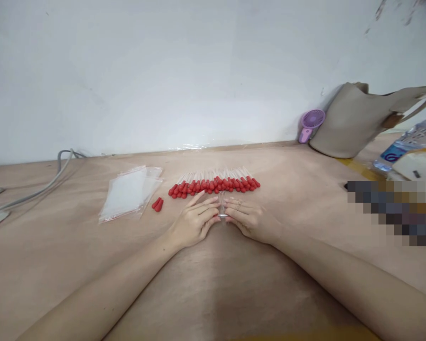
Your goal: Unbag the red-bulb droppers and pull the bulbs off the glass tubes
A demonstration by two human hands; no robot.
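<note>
"Forearms (128,279) up close, reaching toward our landmark, the row of red-bulbed droppers (213,183)!"

"And just this side of that row, between the hands, there's the clear tube-like piece (222,203). One tube or several? Can't tell."

"How's the grip?"

"Left hand (196,221) half-curled, fingers a little spread, holding one side; right hand (252,219) mirrors it, half-curled, holding the other."

"Step in hand?"

"Squaring up that piece, I'd judge. Next move calls for even, gentle pressure, clear of the row."

"Left of the row?"

"Two loose red bulbs (158,204), and further left, the clear bags (122,196)!"
</note>
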